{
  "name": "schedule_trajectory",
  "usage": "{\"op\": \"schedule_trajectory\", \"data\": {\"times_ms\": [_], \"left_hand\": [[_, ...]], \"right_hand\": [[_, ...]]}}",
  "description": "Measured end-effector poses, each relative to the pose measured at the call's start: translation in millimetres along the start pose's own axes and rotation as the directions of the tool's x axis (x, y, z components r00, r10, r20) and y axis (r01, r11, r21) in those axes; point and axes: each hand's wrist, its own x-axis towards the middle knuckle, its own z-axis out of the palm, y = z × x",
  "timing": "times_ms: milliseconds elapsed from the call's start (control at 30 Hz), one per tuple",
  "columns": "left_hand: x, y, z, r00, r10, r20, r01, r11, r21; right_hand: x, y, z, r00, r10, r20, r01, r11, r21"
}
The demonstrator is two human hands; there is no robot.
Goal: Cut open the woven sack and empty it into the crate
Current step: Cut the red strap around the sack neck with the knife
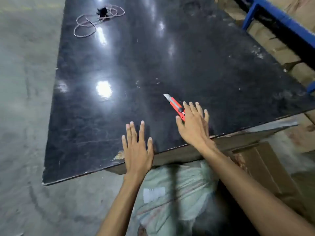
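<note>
A black table (153,57) stretches wide to a coil of rope (95,21) near its far left corner. At the near edge the left grip (137,150) lies flat, fingers straight. The right grip (194,126), fingers spread open, covers the tail of a red knife (175,104). The woven sack (172,193) lies below the edge, between both forearms, beside a cardboard box (265,167).

A red knife (175,106) with a black knob and silver blade; a glossy black table (187,57) flecked with white scuffs. The sack (170,193) is pale greenish-white with faint pink stripes and a white patch. Cream rope (88,23), blue rack (281,19), brown cardboard box (265,169), grey floor (22,99).
</note>
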Motion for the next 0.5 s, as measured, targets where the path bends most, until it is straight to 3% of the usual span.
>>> {"op": "schedule_trajectory", "data": {"times_ms": [133,300,500], "left_hand": [[27,-22,44,0.993,-0.007,-0.114,0.016,0.997,0.080],[31,-27,64,0.981,0.055,-0.188,-0.019,0.982,0.188],[32,-25,61,0.983,0.061,-0.172,-0.027,0.981,0.193]], "right_hand": [[48,-11,47,0.990,0.052,-0.134,-0.062,0.995,-0.073],[77,-11,74,0.986,0.074,-0.151,-0.100,0.980,-0.170],[70,-8,64,0.993,0.092,-0.069,-0.099,0.989,-0.108]]}}
